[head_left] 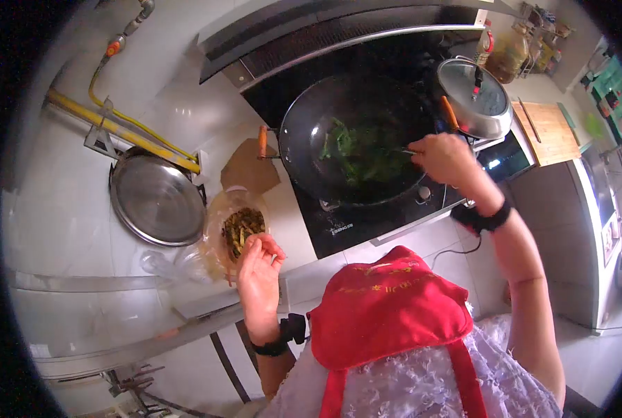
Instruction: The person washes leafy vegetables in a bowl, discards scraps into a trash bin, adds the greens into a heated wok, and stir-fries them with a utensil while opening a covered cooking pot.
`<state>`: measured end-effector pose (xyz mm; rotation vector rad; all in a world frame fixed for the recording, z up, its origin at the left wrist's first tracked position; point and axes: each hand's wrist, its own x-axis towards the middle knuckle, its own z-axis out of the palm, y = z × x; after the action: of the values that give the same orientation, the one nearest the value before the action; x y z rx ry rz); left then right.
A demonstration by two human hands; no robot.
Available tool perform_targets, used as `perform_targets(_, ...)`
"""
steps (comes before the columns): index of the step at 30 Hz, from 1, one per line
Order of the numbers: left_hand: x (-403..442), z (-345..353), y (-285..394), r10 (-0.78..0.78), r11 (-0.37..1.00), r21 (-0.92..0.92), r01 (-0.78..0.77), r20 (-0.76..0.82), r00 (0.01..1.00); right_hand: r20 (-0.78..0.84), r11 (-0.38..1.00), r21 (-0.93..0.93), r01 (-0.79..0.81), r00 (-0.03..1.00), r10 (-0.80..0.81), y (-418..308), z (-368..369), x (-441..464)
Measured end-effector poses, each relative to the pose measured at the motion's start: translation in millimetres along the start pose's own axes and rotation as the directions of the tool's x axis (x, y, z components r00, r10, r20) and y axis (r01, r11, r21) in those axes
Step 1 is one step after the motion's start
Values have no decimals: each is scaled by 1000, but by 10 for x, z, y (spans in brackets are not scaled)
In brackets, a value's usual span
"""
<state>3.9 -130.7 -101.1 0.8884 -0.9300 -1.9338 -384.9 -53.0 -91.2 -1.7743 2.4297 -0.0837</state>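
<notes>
A large dark wok (pixel 300 164) rests on the black gas stove, with green leafy vegetables (pixel 346 150) lying in it. At the wok's right side my right hand (pixel 445 161) is closed around the thin handle of a cooking utensil, whose far end is lost in the dark pan. My left hand (pixel 259 282) is held palm up, fingers loosely bent and apart, with nothing seen in it. Just beyond its fingertips sits a plastic bag (pixel 217 216) holding chopped brownish-green food (pixel 243 226).
A lidded steel pot (pixel 488 125) stands on the right burner. Further right are a wooden cutting board (pixel 548 132) and an oil jug (pixel 509 59). A large steel lid (pixel 154 198) hangs at the left wall under a yellow gas pipe (pixel 126 132). Brown cardboard (pixel 250 167) lies beside the stove (pixel 353 233).
</notes>
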Motion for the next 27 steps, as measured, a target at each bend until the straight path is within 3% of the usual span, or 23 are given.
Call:
perform_targets(1,-1,9,-5,3,1000,1,-3,1,1000,-20,998,61,10,1000,-9,87,-149,-69)
perform_targets(4,-14,61,-8,-7,1000,0,7,-29,1000,3,996,-91,-6,1000,7,87,-675,-292)
perform_targets(7,-16,82,-34,-13,1000,-9,13,-34,999,180,965,-262,29,983,20,58,-828,-264)
perform_targets(10,-20,97,-58,-14,1000,-19,14,-25,1000,98,985,-153,79,993,-64,2,-420,-67)
perform_targets(11,-12,106,-61,-11,1000,-25,10,-24,1000,-37,992,-71,104,994,-107,79,-224,-16)
perform_targets(14,-65,87,-23,14,999,-30,-15,-31,999,-162,996,41,81,984,-74,1,-317,-92)
perform_targets(16,-123,46,8,33,999,-13,-33,-58,998,-23,999,24,-42,999,42,24,-604,-150)
perform_targets(18,-151,-4,32,43,999,-16,-45,-95,995,-84,997,-68,40,995,-46,352,-522,-91)
perform_targets(21,-210,-72,32,41,998,-44,-49,-152,987,-18,982,-177,61,998,-65,615,-468,102)
perform_targets(27,-307,-73,30,40,997,-54,-49,-157,987,-96,982,91,166,983,-157,664,266,818)
